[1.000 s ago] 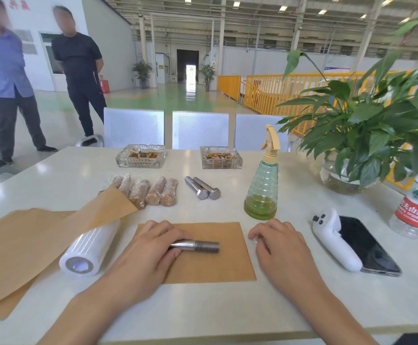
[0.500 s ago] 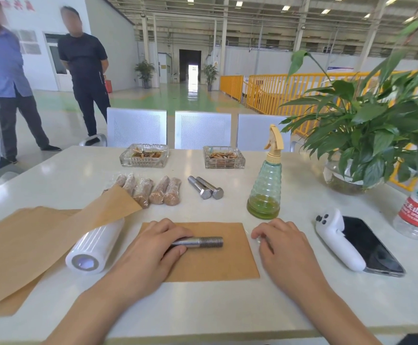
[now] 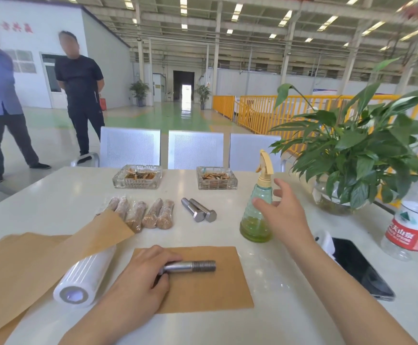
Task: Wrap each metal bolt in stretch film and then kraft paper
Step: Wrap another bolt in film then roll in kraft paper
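A metal bolt [image 3: 193, 266] lies on a kraft paper sheet [image 3: 210, 290] near the table's front edge. My left hand [image 3: 140, 280] holds the bolt at its head end, fingers curled over it; the threaded end points right. My right hand [image 3: 281, 215] is raised above the table with fingers spread, right beside the green spray bottle [image 3: 256, 212] and holding nothing. A white roll of stretch film [image 3: 85, 277] lies left of the sheet. Two bare bolts [image 3: 199, 209] and several wrapped bolts [image 3: 145, 215] lie further back.
A stack of kraft sheets [image 3: 16, 267] covers the left, one sheet curling over the roll. Two glass ashtrays [image 3: 138, 176] stand at the back. A potted plant [image 3: 352, 155], a water bottle [image 3: 413, 220], a phone [image 3: 359, 267] and a white controller [image 3: 325, 242] sit on the right. Two people stand beyond the table.
My right hand has lifted off the table beside the sheet and moved up and right, next to the spray bottle. My left hand stays on the bolt. The camera has tilted up.
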